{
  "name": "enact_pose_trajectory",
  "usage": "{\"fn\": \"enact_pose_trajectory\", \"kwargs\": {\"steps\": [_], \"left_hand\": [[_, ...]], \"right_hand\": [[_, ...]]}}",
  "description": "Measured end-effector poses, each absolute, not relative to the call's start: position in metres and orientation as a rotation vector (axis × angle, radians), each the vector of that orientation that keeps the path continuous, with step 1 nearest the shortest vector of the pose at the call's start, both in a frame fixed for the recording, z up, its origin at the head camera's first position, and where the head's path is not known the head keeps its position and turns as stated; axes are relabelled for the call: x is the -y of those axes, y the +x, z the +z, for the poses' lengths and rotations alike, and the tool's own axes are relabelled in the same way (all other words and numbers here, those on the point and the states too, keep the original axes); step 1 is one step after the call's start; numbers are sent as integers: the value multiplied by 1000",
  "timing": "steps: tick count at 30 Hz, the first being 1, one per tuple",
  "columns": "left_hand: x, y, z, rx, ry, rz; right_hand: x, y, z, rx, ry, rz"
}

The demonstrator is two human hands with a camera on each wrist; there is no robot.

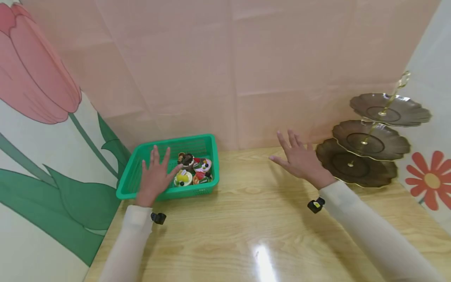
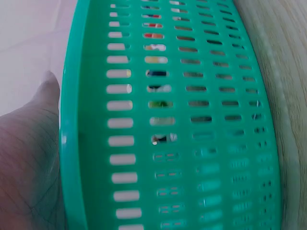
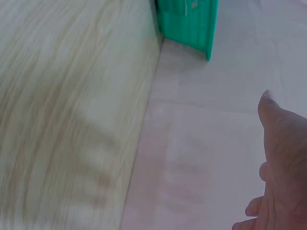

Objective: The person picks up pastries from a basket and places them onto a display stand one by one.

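Note:
My left hand (image 1: 155, 178) hovers over the front of a green plastic basket (image 1: 214, 156), fingers spread and holding nothing. In the left wrist view the thumb side of that hand (image 2: 33, 143) shows beside the basket's slotted wall (image 2: 139, 112). Inside the basket, at its right, lie several small toy cakes, among them a yellow-topped one (image 1: 183, 178), a chocolate-brown one (image 1: 186, 158) and a pinkish one (image 1: 203, 165). My right hand (image 1: 301, 160) is raised above the table, fingers spread, with nothing in it; part of it (image 3: 288, 158) appears in the right wrist view.
A three-tier stand with dark scalloped plates (image 1: 371, 141) and a gold handle (image 1: 404, 79) stands at the right, just beyond my right hand. The wooden table (image 1: 225, 227) meets a pink backdrop (image 1: 260, 78). Flower-printed panels (image 1: 431, 180) flank both sides.

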State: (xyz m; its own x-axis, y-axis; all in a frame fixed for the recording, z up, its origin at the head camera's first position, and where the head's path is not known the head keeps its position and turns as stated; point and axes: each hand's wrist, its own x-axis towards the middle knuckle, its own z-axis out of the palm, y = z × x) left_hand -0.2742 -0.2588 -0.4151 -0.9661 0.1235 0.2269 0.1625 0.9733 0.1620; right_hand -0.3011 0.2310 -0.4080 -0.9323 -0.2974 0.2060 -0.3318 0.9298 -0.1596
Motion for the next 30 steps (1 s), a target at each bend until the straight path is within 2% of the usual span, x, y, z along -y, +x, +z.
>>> {"fn": "enact_pose_trajectory", "kwargs": {"steps": [13,30], "left_hand": [[293,-260,-408,2900,-147,-275],[329,-236,-427,2861,-55,-415]], "right_hand": [[-171,-273,-422,2834,719,450],[-103,-238,-442,2687,1078,602]]}}
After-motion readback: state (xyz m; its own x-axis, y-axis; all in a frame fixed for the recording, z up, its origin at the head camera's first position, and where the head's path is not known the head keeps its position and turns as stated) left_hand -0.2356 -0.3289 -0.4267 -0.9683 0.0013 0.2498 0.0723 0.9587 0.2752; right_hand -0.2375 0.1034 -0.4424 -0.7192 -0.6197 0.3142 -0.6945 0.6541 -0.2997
